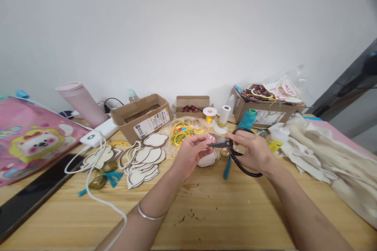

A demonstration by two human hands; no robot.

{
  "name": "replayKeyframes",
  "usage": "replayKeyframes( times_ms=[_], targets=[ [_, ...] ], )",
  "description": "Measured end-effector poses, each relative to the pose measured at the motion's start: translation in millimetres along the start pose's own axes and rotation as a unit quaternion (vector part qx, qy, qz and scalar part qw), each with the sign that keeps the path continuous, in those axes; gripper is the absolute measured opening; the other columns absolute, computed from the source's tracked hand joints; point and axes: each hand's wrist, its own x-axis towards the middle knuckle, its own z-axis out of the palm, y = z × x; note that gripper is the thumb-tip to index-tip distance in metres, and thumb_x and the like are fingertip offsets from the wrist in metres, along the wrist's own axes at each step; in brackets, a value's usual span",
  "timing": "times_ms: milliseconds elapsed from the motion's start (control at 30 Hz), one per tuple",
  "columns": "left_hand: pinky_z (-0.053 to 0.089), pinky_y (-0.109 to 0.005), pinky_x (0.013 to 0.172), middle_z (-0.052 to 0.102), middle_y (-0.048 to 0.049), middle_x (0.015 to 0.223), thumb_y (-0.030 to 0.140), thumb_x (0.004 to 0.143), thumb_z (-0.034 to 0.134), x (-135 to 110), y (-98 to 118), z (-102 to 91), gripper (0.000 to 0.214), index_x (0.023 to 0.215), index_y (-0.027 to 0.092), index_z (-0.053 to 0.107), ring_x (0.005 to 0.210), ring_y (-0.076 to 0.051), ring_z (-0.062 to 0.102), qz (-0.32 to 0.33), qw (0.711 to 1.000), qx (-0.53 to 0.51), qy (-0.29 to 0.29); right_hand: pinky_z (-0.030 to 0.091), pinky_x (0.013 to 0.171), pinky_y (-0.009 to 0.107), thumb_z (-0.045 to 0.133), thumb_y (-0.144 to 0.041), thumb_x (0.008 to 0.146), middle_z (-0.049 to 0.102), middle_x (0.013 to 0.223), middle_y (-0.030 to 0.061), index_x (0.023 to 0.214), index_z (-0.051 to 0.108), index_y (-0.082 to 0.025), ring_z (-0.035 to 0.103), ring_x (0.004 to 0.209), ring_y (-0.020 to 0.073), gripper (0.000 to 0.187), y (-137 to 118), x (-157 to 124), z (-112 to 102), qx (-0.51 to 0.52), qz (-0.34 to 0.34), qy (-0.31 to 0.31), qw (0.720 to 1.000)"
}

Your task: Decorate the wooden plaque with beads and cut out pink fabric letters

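Note:
My right hand (255,151) grips a pair of black-handled scissors (244,166), whose blades point left, parted around a small piece of pink-and-white printed fabric (212,138). That piece is pinched between the thumb and fingers of my left hand (190,155). A silver bangle (150,216) circles my left wrist. Just below the blades, a pale scalloped cutout (207,159) lies on the table. Beside the scissors hangs a teal tassel (227,168). Yellow cords (180,131) are heaped behind my left hand.
Pale cutouts (147,155) are piled left of my hands, near a white cable (101,196). Cardboard boxes (141,117) stand along the wall. A teal thread spool (248,119) and white cloth (312,159) are on the right. Dark scraps (191,215) dot the wooden table (224,219).

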Motion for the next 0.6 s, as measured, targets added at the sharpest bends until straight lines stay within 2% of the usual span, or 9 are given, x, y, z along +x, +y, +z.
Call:
replayKeyframes(
  times_ms=[200,600],
  targets=[
    [0.050,-0.015,0.060,0.067,-0.0023,0.075,0.021,0.062,0.072,1.1,0.4,-1.1,0.018,0.077,0.013,0.069,0.059,-0.005,0.058,0.000,1.000,0.018,0.006,0.042,0.056,0.021,0.055,-0.022,0.069,0.062,0.072,0.0048,0.095,0.064,-0.017,0.057,0.063,0.0137,0.028,-1.5,0.4,-1.9,-0.005,-0.006,0.001,1.000],
    [0.050,-0.018,0.062,0.069,-0.0015,0.072,0.023,0.059,0.074,1.6,-1.1,-0.2,0.014,0.070,0.015,0.069,0.065,-0.008,0.060,0.025,0.999,0.043,0.016,0.039,0.053,0.021,0.056,-0.023,0.070,0.063,0.071,0.0041,0.094,0.064,-0.017,0.057,0.063,0.0135,0.026,-2.5,-0.5,-4.9,-0.033,-0.003,-0.033,0.999]
  ],
)
